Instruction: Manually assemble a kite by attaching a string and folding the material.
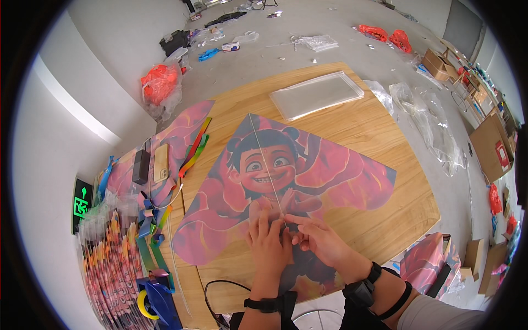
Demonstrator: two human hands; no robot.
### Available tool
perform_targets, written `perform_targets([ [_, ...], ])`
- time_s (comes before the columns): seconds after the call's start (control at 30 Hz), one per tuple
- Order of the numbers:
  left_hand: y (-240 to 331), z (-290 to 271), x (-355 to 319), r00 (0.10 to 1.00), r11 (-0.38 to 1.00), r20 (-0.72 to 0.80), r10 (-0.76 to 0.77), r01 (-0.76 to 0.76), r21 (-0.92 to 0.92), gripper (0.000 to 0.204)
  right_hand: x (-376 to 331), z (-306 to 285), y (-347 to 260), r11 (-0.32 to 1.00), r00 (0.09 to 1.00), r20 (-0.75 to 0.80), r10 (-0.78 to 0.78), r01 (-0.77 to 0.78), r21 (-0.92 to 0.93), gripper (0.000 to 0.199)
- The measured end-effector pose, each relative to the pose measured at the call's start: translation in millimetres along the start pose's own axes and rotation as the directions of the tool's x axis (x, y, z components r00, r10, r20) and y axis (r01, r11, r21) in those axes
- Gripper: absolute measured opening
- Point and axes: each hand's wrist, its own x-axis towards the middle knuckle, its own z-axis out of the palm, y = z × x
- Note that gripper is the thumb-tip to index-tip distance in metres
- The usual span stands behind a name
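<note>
A kite (324, 165) printed with a smiling cartoon child on red and pink cloth lies flat on the wooden table. Down its middle runs a thin pale rod (263, 148) from the top tip to my hands. My left hand (269, 245) rests on the lower middle of the kite, thumb and fingers closed around the rod's near part. Beside it, my right hand (319, 239) points its index finger onto the rod, the other fingers curled against the thumb. Whatever those curled fingers hold is too small to make out.
Clear plastic sleeves (317, 94) lie at the table's far edge. At the left are a phone (161, 163), a black box (141, 167), rainbow ribbons (195, 148), a blue tape dispenser (159, 301) and several packed kites (113, 269). Cardboard boxes (489, 146) stand at the right.
</note>
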Motion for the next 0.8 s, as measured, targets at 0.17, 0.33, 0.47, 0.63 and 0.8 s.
perform_targets([
  [0.17, -4, 1, 0, 0.996, 0.997, -0.029, 0.08, -0.08, -0.004, 0.021, 2, -2, 3, 1.0, 1.0, -0.003, -0.009, 0.009, 0.007, 0.046],
  [0.33, 5, -7, 4, 0.991, 0.991, -0.04, 0.128, -0.126, 0.049, 0.018, 2, -2, 2, 1.0, 1.0, -0.013, 0.005, -0.005, 0.012, 0.046],
  [0.47, 5, -8, 3, 0.996, 0.996, -0.037, 0.084, -0.084, 0.008, 0.017, 1, -1, 3, 1.0, 1.0, 0.0, 0.002, -0.002, -0.011, 0.049],
  [0.63, 1, -5, 2, 0.998, 0.999, -0.033, 0.045, -0.045, -0.013, 0.014, 2, 2, 4, 1.0, 1.0, -0.001, -0.002, 0.001, -0.028, 0.052],
  [0.8, 2, -5, 4, 0.995, 0.997, -0.063, 0.077, -0.078, -0.001, 0.014, 2, 1, 3, 1.0, 1.0, -0.001, 0.005, -0.005, -0.021, 0.051],
])
